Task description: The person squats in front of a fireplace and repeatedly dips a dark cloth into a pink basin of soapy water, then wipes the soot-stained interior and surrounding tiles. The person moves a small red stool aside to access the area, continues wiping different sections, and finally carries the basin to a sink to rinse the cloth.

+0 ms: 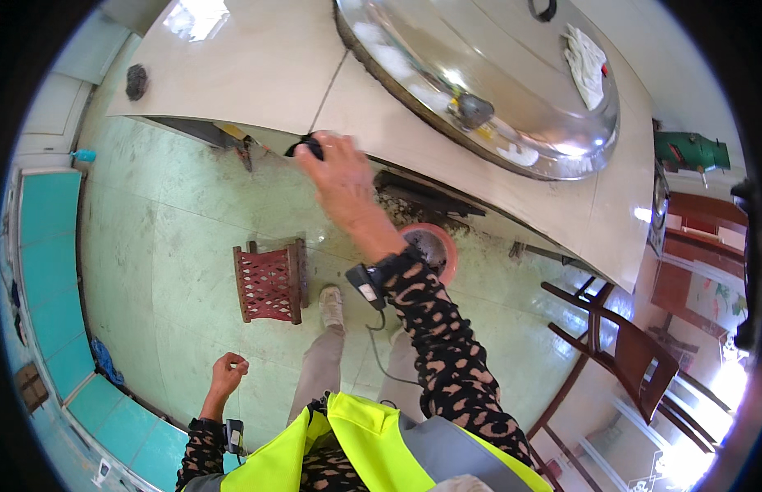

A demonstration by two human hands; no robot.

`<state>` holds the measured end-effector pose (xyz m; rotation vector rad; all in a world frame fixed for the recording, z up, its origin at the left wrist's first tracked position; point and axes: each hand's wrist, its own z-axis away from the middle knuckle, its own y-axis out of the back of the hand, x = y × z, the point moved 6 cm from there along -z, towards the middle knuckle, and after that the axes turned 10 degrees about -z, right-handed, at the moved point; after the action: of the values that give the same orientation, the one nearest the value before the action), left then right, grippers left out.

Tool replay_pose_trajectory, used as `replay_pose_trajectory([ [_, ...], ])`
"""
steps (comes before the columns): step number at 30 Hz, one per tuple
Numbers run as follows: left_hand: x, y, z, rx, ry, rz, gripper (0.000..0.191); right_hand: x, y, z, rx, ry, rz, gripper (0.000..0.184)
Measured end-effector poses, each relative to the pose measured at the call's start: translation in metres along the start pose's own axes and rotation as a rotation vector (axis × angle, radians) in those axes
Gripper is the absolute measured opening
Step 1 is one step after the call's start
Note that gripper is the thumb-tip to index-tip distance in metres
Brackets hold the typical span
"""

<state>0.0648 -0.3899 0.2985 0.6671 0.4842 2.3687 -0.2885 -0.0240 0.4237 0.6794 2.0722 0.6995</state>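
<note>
My right hand point(344, 175) reaches to the near edge of a tiled counter point(252, 67), its fingers on a black pad or cloth point(308, 146) at the edge. The exact kind of the black thing is unclear. My left hand point(228, 371) hangs low over the floor at the left, fingers curled, with nothing visible in it. To the right on the counter is a large round metal wok lid point(504, 74), bearing patches of white foam, a grey scouring pad point(473, 111) and a white cloth point(585, 67). A dark steel-wool scourer point(136, 82) lies at the counter's left end.
A low stool with a woven red seat point(270, 286) stands on the floor. Beneath the counter edge are a pink basin point(452, 258) with grey contents and scattered dark debris point(399, 206). A wooden chair point(642, 363) stands at the right. A cable hangs from my right wrist.
</note>
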Motion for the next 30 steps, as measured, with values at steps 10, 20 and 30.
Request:
replay_pose_trajectory([
  [10,0.065,-0.027,0.014,-0.068,-0.047,0.013,0.014,0.086,0.16,0.122,0.244,-0.452,0.147,0.037],
  [20,0.095,-0.071,0.027,-0.161,-0.076,-0.159,0.013,0.21,0.32,0.328,1.224,-0.988,-1.081,0.027],
  [30,0.183,-0.098,0.046,-0.21,-0.219,-0.269,0.014,0.246,0.377,0.291,1.125,-0.662,-1.19,0.032],
])
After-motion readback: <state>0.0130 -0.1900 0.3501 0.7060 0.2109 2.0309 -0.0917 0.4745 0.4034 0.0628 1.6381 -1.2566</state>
